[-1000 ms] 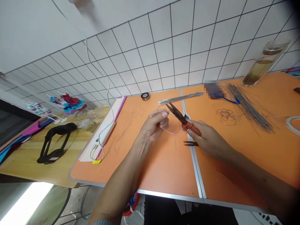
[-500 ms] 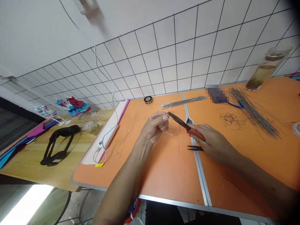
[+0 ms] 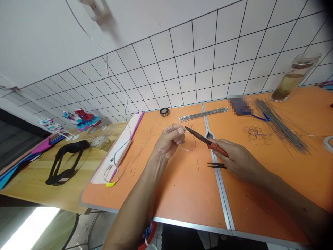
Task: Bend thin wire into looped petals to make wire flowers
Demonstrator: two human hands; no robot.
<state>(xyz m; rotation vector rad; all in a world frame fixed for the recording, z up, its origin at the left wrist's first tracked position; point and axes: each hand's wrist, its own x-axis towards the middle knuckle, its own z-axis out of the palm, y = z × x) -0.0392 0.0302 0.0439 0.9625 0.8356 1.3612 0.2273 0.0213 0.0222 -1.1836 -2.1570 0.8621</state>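
Note:
Between thumb and fingers, my left hand (image 3: 170, 140) pinches a thin wire bent into a loop (image 3: 194, 147). My right hand (image 3: 235, 156) is wrapped round the orange-red handles of dark-jawed pliers (image 3: 199, 135). The tip of the jaws meets the wire just right of my left fingertips; whether they grip it is too small to tell. Under my right hand lies a second dark-jawed tool (image 3: 216, 165), its handles hidden by the hand. A straight piece of wire (image 3: 198, 161) rests on the orange table below the loop.
A wire ring (image 3: 156, 129) and a tape roll (image 3: 164, 111) lie left of centre. Behind is a bundle of wires (image 3: 203, 114). To the right are flower-shaped wire (image 3: 255, 133), a larger wire bundle (image 3: 282, 126) and a glass bottle (image 3: 292, 80). A white cable (image 3: 126, 104) hangs at left.
The wire loop and my left hand have shifted slightly left. The pliers' jaws have turned a little and look closer together at the tip. My right hand stays nearly in place.

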